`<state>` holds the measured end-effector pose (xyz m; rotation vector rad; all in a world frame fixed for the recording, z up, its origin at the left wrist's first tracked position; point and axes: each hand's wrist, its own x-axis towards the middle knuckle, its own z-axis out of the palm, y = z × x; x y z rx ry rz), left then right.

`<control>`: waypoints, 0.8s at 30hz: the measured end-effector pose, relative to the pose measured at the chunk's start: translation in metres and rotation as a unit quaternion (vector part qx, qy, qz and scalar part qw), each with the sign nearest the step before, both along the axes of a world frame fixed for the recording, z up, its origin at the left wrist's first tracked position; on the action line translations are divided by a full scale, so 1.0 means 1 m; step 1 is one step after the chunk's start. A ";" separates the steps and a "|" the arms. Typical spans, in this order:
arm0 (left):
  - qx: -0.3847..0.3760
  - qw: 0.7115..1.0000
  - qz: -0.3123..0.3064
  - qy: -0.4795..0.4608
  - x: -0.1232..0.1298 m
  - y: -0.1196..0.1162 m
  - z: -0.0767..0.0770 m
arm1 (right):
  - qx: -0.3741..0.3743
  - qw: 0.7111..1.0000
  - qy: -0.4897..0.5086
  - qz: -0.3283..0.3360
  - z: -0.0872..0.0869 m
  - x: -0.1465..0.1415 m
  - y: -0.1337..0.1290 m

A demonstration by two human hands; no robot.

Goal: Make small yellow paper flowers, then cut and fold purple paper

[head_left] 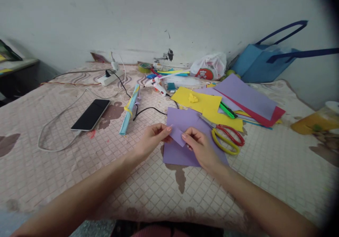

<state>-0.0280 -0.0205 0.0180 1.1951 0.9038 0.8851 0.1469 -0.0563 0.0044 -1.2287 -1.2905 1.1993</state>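
Note:
A small piece of purple paper is pinched between my two hands. My left hand grips its left corner with thumb and fingers, and my right hand holds its right side. Beneath it lies a larger purple sheet on the tablecloth. Scissors with red and yellow handles rest on that sheet's right edge, close to my right hand. Left of my hands lies a rolled light-blue paper tube with a yellow strip around it.
A white glue gun with a black cord lies behind my hands. Yellow paper, a green cutter and stacked purple and red sheets are right. A phone, power strip, blue bag and drink cup stand around.

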 end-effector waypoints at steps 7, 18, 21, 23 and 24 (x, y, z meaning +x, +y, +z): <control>0.021 0.999 -0.008 0.027 -0.003 0.004 -0.001 | 0.002 1.000 -0.024 0.017 0.001 -0.002 -0.002; 0.084 0.990 -0.047 0.103 -0.004 0.003 -0.004 | -0.011 0.988 -0.078 0.130 0.001 0.002 0.003; 0.048 0.993 -0.071 0.077 -0.003 0.003 -0.004 | 0.011 0.991 -0.095 0.091 -0.002 0.004 0.004; 0.036 0.994 -0.073 0.070 -0.003 0.004 -0.004 | 0.001 0.994 -0.081 0.074 -0.002 0.006 0.005; 0.035 0.995 -0.067 0.072 -0.003 0.004 -0.005 | -0.012 0.994 -0.072 0.081 -0.001 0.007 0.005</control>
